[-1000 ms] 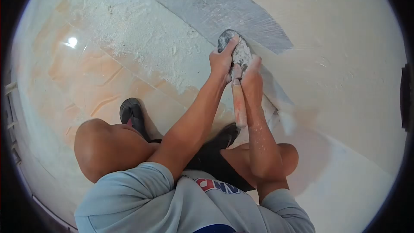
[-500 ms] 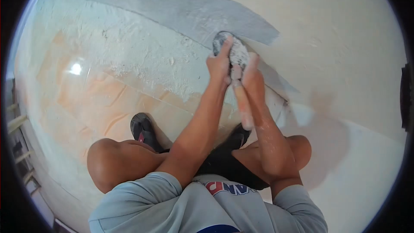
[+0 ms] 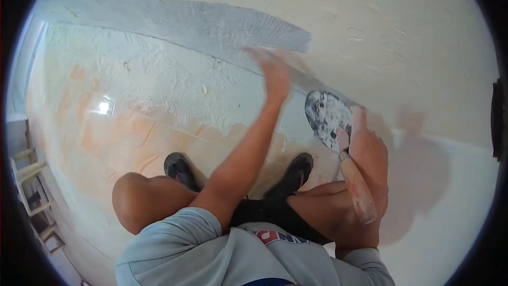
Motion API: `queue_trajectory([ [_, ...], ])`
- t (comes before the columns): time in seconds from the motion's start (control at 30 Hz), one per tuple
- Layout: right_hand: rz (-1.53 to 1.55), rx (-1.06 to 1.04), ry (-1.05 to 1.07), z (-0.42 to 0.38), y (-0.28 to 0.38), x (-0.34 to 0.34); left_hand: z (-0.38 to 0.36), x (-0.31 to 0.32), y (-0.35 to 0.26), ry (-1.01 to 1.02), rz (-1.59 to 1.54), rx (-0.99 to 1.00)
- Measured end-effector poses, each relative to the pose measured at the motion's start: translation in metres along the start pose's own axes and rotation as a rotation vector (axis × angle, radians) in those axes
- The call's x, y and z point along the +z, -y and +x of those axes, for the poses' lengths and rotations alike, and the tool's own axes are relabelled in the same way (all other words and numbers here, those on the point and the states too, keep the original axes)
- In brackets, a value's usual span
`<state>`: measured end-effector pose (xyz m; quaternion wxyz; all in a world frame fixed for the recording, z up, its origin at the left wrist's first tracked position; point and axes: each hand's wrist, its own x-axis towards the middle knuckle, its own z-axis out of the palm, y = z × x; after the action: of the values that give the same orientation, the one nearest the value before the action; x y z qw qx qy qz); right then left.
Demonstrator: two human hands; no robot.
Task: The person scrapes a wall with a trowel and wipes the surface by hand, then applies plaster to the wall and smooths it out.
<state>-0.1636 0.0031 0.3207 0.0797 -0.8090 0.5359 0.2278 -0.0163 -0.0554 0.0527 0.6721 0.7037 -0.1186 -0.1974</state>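
My right hand (image 3: 366, 145) grips a round-bladed trowel (image 3: 327, 118) near the neck, its index finger reaching toward the blade. White and dark smears cover the blade, and the trowel's worn wooden handle (image 3: 360, 190) slopes down toward my knee. My left hand (image 3: 272, 71), blurred by motion, holds nothing and has its fingers stretched toward the left. It is in front of the foot of the wall, just below a grey damp-looking band (image 3: 227, 26) with a streaky right end.
The pale wall (image 3: 381, 37) rises ahead. White residue (image 3: 174, 79) is spread over the orange-toned floor (image 3: 124, 132) beside it. My dark shoes (image 3: 296, 172) stand close to this patch. A ladder-like wooden frame (image 3: 34, 188) is at the far left.
My left hand has come off the trowel blade and stretched out. My right hand has carried the trowel down and to the right, away from the wall's grey band.
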Motion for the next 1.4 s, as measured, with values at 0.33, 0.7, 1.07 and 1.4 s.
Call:
queue_trajectory([
  [0.33,-0.075,-0.23,0.136,-0.017,-0.024,0.005,-0.009,0.003,0.055,-0.046,0.164,0.419],
  [0.7,-0.054,-0.435,0.346,-0.007,-0.01,0.016,-0.031,0.009,0.024,0.066,0.408,0.708],
  [1.07,0.097,-0.724,0.208,-0.013,-0.006,0.02,0.015,-0.005,-0.015,-0.144,0.268,0.816],
  [1.4,-0.03,-0.758,0.194,0.02,-0.018,0.066,-0.032,-0.031,-0.043,0.285,0.332,0.759],
])
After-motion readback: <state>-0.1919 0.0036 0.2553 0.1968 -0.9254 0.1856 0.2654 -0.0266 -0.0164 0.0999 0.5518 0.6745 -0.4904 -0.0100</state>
